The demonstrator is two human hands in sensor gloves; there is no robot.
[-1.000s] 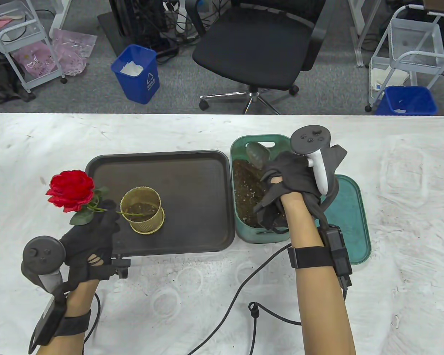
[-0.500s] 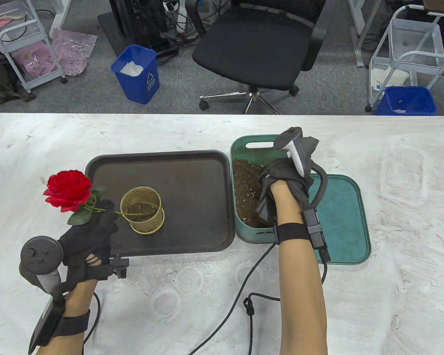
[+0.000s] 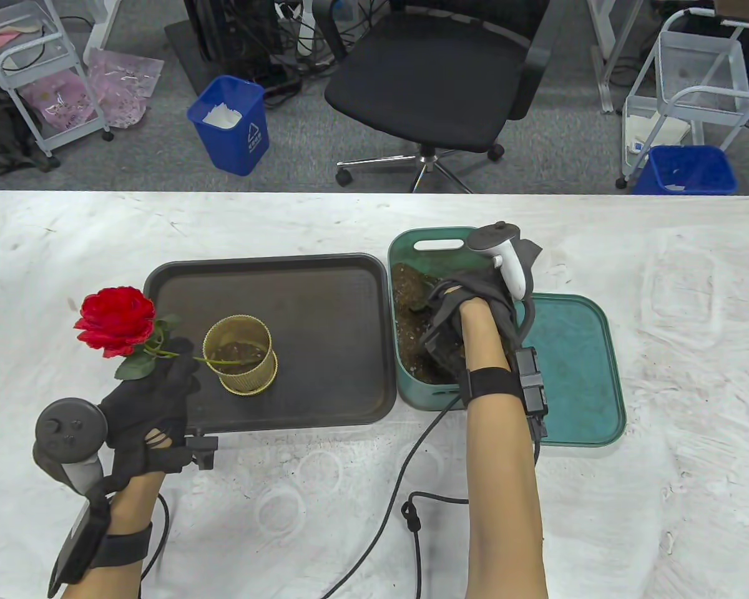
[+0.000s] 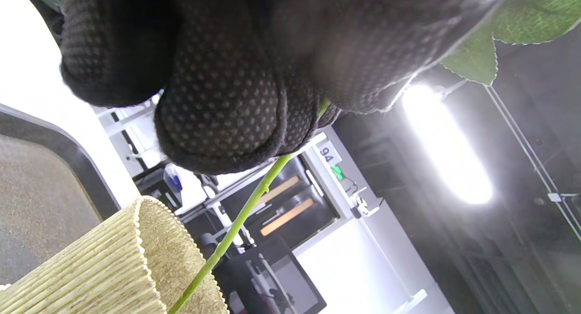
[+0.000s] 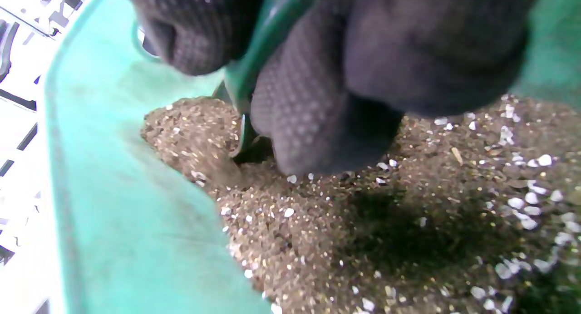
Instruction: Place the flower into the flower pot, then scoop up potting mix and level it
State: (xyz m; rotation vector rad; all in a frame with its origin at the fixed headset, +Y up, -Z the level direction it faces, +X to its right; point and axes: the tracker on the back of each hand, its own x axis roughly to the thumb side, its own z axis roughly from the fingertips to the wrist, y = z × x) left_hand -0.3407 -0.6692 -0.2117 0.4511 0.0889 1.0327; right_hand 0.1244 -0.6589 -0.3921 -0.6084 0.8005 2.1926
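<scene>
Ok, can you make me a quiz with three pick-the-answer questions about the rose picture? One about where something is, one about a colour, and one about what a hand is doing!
1. Where does the gold flower pot stand?
A. on the dark tray
B. inside the green bin
C. on the office chair

2. What colour is the flower's bloom?
A. yellow
B. red
C. white

3. What is the left hand doing?
A. lying flat on the table
B. pinching the flower's stem
C. lifting the pot

Answers:
1. A: the flower pot sits on the dark tray, left of the green bin of potting mix.
2. B: the flower has a red bloom beside the pot.
3. B: the left hand has its fingers closed on the green stem, whose lower end reaches into the pot. Meanwhile the right hand holds a green scoop down in the mix.
</scene>
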